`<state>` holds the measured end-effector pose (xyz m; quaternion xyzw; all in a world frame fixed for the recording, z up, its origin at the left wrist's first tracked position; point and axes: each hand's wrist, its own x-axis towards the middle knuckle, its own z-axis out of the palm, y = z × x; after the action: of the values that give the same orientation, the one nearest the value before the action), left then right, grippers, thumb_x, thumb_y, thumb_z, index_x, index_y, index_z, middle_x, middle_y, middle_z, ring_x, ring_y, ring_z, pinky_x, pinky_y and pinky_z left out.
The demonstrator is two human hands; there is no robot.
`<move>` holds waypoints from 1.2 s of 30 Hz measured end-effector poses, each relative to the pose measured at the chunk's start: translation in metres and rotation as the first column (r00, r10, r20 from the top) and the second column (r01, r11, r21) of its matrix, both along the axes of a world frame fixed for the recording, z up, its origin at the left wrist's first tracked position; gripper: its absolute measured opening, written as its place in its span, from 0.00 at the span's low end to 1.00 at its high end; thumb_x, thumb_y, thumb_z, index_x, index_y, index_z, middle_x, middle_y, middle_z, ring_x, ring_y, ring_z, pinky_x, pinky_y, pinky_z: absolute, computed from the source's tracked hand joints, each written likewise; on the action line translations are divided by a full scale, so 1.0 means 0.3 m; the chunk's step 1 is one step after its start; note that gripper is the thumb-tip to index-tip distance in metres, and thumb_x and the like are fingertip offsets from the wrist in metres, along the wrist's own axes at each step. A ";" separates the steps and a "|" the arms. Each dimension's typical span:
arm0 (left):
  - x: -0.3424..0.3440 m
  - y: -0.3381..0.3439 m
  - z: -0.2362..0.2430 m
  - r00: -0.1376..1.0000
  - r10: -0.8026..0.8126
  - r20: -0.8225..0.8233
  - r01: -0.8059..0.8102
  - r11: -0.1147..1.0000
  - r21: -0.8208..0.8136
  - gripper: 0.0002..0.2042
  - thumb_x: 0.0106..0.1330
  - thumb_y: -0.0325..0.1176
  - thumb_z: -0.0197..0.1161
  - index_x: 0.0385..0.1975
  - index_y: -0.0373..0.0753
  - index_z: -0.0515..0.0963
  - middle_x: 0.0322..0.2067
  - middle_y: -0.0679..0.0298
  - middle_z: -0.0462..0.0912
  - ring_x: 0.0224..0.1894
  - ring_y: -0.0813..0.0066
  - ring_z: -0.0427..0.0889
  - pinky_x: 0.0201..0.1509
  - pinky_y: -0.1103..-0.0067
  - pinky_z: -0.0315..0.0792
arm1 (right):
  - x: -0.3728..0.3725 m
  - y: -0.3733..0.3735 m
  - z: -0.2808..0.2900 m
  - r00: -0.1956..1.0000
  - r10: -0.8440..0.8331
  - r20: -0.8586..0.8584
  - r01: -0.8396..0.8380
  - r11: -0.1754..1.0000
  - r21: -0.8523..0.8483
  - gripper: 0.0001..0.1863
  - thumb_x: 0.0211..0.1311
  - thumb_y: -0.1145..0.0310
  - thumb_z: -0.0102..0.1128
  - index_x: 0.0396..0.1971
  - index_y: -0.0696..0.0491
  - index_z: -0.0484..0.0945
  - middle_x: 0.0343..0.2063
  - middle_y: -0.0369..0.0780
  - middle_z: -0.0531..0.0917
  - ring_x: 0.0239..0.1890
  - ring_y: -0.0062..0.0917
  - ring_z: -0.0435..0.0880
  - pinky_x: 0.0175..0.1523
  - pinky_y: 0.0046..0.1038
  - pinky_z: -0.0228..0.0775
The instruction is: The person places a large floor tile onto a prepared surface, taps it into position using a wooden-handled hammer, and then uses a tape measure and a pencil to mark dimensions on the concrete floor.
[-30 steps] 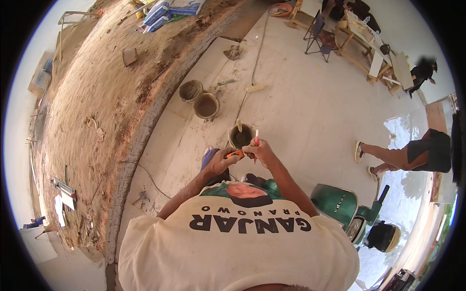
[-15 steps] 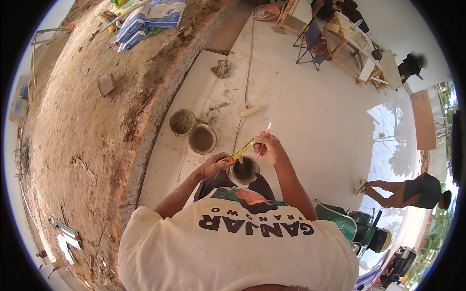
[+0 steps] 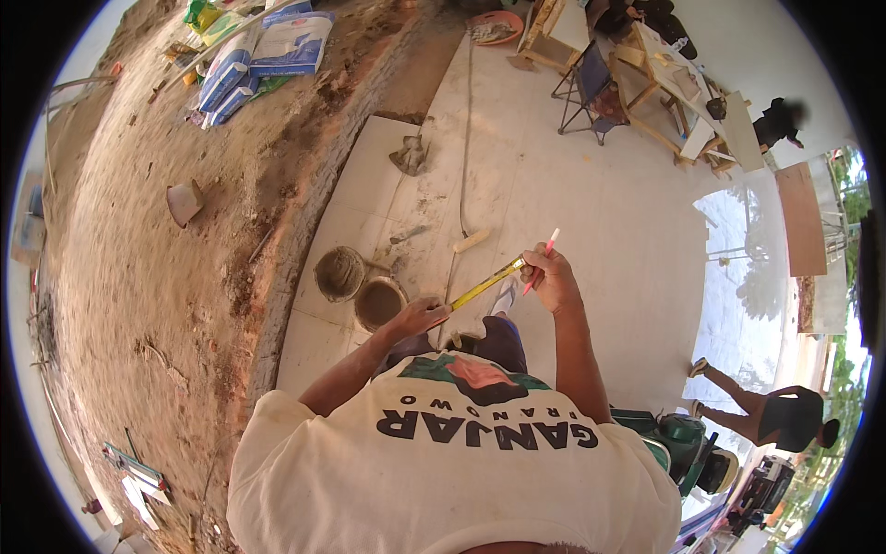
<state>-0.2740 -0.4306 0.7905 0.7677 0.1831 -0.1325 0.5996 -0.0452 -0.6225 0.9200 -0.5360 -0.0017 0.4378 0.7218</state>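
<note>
- Off-white fabric shirt [image 3: 452, 489], dark lettering printed across it.
- Left hand [image 3: 420, 316]: fingers curled around one end of a tape measure [image 3: 486, 285], its case mostly hidden.
- Right hand [image 3: 552, 274]: closed, holding the straight yellow blade's other end and a slim pink-and-white marker [image 3: 550, 246], above the pale floor [image 3: 628, 212].
- Near the floor's left edge, two round mortar-stained buckets [image 3: 360, 323].
- Beyond that edge, on rough soil [image 3: 138, 240], sacks [image 3: 291, 46], labels unclear.

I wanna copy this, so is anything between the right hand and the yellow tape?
Nothing visible is: the right hand pinches one end of the tape. That hand holds a pen too, but it doesn't block the tape.
</note>
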 end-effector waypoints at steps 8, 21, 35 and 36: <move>0.530 0.054 -0.059 0.975 0.184 -0.127 -0.176 0.982 0.069 0.20 0.66 0.48 0.60 0.34 0.33 0.82 0.25 0.57 0.81 0.31 0.71 0.79 0.38 0.72 0.72 | 0.600 0.030 -0.148 0.917 0.120 0.380 0.012 0.945 -0.327 0.18 0.60 0.67 0.67 0.21 0.47 0.63 0.20 0.33 0.74 0.20 0.17 0.70 0.26 0.24 0.64; 1.170 0.217 0.119 0.710 0.650 -0.271 -0.676 0.521 -0.522 0.11 0.73 0.39 0.54 0.37 0.37 0.77 0.28 0.62 0.82 0.29 0.76 0.79 0.35 0.80 0.72 | 1.234 0.238 -0.336 0.731 0.371 0.573 -0.098 0.888 -0.449 0.16 0.69 0.58 0.56 0.33 0.58 0.79 0.21 0.34 0.78 0.21 0.16 0.72 0.28 0.22 0.66; 1.922 0.857 -0.002 0.810 0.543 -0.224 -0.524 0.496 -0.692 0.11 0.72 0.30 0.53 0.44 0.30 0.78 0.37 0.58 0.83 0.40 0.72 0.83 0.46 0.79 0.76 | 1.790 0.970 -0.325 0.593 0.489 0.640 -0.033 0.809 -0.587 0.20 0.66 0.55 0.58 0.29 0.60 0.78 0.22 0.49 0.77 0.25 0.40 0.76 0.35 0.38 0.68; 1.985 0.942 0.006 0.852 0.503 -0.148 -0.461 0.582 -0.670 0.12 0.72 0.31 0.53 0.46 0.30 0.78 0.37 0.59 0.83 0.40 0.73 0.83 0.47 0.80 0.75 | 1.850 1.046 -0.320 0.605 0.509 0.612 -0.039 0.787 -0.616 0.20 0.66 0.55 0.58 0.28 0.60 0.78 0.20 0.49 0.76 0.23 0.38 0.74 0.34 0.37 0.67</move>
<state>0.3214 -0.1481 0.7923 0.4160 0.3048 -0.0007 0.8568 0.5097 -0.3086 0.8242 -0.8413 -0.2625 0.2670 0.3900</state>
